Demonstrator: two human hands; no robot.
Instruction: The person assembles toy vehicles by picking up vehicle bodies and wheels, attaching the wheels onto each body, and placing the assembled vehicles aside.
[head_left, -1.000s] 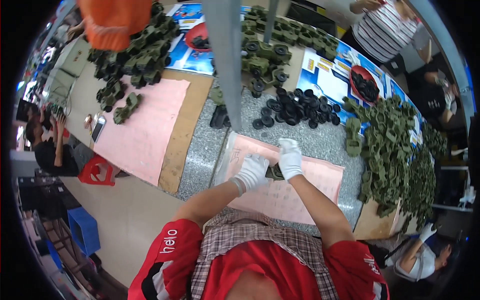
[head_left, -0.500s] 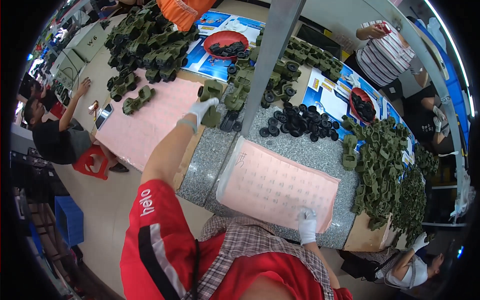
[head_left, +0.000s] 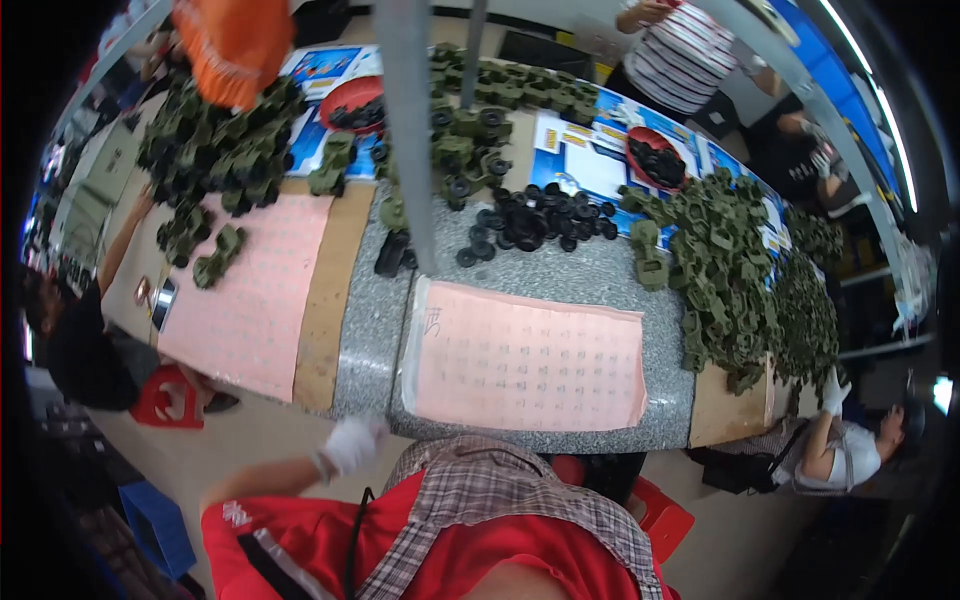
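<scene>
My left hand [head_left: 354, 446], in a white glove, hangs just off the near table edge. Motion smears its fingers, and nothing held can be made out. My right hand is out of view. Nearest to the left hand is the grey speckled tabletop [head_left: 365, 375]. On it lies a pink printed sheet [head_left: 528, 358], flat in front of me. Beyond the sheet is a heap of black toy wheels [head_left: 535, 218]. A dark green toy vehicle [head_left: 333, 163] stands at the far end of the left pink sheet [head_left: 250, 310], and another green vehicle [head_left: 220, 257] rests on that sheet.
A metal post [head_left: 408, 140] rises at the table's middle. Green vehicles [head_left: 215, 150] are heaped far left, green body parts [head_left: 730, 260] at right. Red bowls [head_left: 335, 97] hold black parts. Orange cloth [head_left: 235, 45] hangs above. A person [head_left: 80, 350] sits left; another [head_left: 840, 450] is at right.
My left hand has let go of the green vehicle and drawn back to the near edge. That vehicle now stands farther back. My right hand has left the pink sheet and the view.
</scene>
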